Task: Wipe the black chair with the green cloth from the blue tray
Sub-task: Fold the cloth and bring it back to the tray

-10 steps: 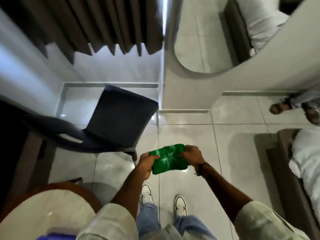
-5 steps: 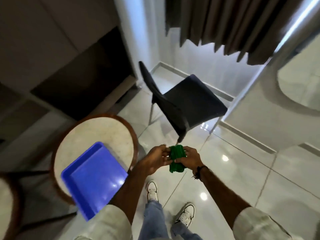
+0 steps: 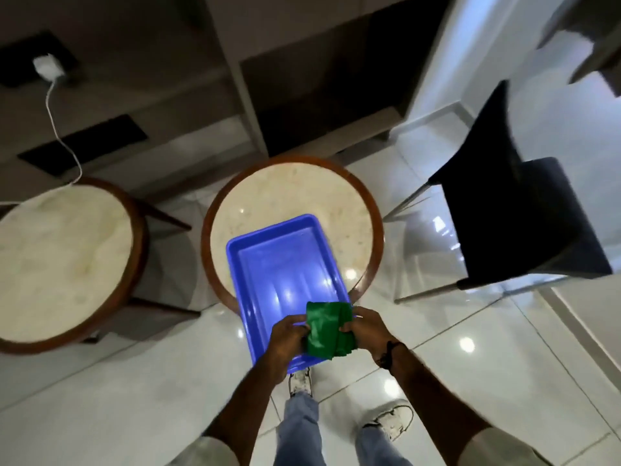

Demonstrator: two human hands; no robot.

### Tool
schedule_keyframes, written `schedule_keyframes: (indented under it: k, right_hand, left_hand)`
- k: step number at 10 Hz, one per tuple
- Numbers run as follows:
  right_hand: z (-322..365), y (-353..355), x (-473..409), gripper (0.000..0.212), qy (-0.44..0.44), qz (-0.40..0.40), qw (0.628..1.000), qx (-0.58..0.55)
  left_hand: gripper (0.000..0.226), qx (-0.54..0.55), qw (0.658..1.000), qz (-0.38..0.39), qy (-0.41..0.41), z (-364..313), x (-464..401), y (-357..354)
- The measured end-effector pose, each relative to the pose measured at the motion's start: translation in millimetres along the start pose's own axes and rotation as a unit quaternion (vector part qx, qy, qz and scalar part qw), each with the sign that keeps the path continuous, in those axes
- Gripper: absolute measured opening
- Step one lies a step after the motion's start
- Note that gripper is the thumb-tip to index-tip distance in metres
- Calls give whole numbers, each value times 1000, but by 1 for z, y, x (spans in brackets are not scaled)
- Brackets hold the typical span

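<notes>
Head view, lower centre: our left hand (image 3: 288, 334) and right hand (image 3: 369, 327) pinch the bunched green cloth (image 3: 327, 332), which looks light and limp, best gripped as a wad.

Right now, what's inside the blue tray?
The blue tray looks bare over most of its floor. Its near end is hidden by the left hand, right hand and the green cloth they hold.

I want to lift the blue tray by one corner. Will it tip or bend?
The blue tray overhangs the round table, so it may tip if pressed at that end. It looks like thin, glossy plastic, so probably light, slightly flexible and slippery. It appears empty.
</notes>
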State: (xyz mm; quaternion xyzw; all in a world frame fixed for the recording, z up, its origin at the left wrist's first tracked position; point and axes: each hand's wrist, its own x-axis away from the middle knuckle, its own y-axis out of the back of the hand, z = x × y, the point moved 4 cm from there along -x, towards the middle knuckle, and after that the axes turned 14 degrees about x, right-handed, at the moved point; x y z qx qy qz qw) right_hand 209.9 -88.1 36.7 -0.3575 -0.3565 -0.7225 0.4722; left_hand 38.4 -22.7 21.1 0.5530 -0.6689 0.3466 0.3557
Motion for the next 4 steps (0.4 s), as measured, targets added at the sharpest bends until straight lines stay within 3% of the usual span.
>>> schedule_keyframes:
  k: [1, 2, 3, 4]
  right_hand:
    - [-17, -45, -43, 35, -34, -20, 999, 1]
    - [-24, -68, -78, 29, -19, -25, 999, 36]
    - [-29, -75, -102, 19, -31, -36, 999, -8]
    - [-16, -55, -100, 16, -30, -73, 996, -33]
  left_hand:
    - [29, -19, 997, -78, -3, 13, -47, 31]
    - [32, -10, 996, -91, -14, 22, -79, 40]
    - [32, -45, 996, -73, -15, 33, -102, 37]
    - [34, -157, 987, -40, -18, 40, -105, 35]
